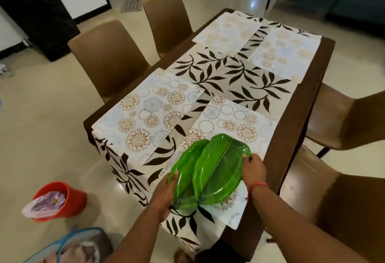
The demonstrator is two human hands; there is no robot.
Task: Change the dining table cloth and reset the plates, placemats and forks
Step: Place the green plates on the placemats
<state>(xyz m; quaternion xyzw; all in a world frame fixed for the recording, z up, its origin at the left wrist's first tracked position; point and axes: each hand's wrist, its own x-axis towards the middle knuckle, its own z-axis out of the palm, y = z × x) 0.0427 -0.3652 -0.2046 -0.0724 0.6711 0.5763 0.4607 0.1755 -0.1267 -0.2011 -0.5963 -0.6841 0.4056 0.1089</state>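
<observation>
Both hands grasping glossy green leaf-shaped plastic plates: left hand (166,192) the under stack (185,171), right hand (253,172) the top plate (220,166). Slick plastic, could slide onto the floral placemat (235,121).

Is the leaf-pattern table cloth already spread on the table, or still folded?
Spread: the table cloth lies flat along the table, hangs over the near end, with four placemats on it.

green leaf plates (218,164) | tilted over near placemat (235,121) | leaf-print tablecloth (229,75)

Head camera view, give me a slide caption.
Both hands, left and right, hold green leaf-shaped plates above a placemat.
</observation>
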